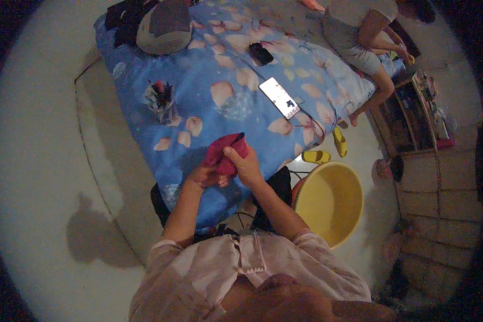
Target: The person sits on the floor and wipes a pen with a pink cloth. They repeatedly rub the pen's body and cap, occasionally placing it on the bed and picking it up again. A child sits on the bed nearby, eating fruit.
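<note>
Above the near edge of the bed, I hold a folded crimson cloth piece (220, 152) with a dark edge at its upper right. My right hand (245, 163) is closed on its right side, thumb lying on top. From the lower left my left hand (203, 176) grips it, its fingers partly hidden under the cloth. What kind of article it is, I cannot make out. The blue flowered bedsheet (198, 102) spreads beneath and beyond both hands.
A lit phone (279, 98) with a cable and a black object (261, 53) lie on the bed. Pens stand in a clear holder (160, 102) at left. A yellow tub (330, 204), yellow slippers (316, 156) and a shelf (408, 115) are at right. Another person (359, 37) sits at the far right.
</note>
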A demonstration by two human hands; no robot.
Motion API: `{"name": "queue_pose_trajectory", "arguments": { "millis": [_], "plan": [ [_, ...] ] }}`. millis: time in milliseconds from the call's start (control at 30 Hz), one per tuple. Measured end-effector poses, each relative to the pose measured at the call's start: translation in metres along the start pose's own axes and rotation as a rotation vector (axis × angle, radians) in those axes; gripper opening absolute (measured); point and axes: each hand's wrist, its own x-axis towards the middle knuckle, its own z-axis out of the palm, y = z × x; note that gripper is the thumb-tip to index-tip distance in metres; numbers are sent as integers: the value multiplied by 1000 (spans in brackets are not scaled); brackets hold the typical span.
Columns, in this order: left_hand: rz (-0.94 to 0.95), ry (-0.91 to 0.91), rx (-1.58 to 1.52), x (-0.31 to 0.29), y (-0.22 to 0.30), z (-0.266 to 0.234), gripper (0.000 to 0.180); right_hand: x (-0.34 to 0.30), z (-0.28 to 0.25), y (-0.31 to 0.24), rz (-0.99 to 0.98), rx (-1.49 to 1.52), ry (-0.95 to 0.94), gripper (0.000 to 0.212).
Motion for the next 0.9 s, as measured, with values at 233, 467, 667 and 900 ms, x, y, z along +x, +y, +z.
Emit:
{"name": "queue_pose_trajectory", "arguments": {
  "millis": [233, 467, 667, 900],
  "plan": [
    [-55, -34, -62, 12, 0, -15, 40, 28, 8, -19, -127, 182, 239, 31],
    [85, 110, -45, 13, 5, -1, 46, 19, 10, 1, -208, -199, 56, 36],
    [27, 13, -144, 14, 2, -19, 41, 38, -4, 0, 39, 285, 5, 38],
    [51, -17, -80, 16, 5, -12, 40, 36, 17, -2, -123, 83, -68, 50]
  ]
}}
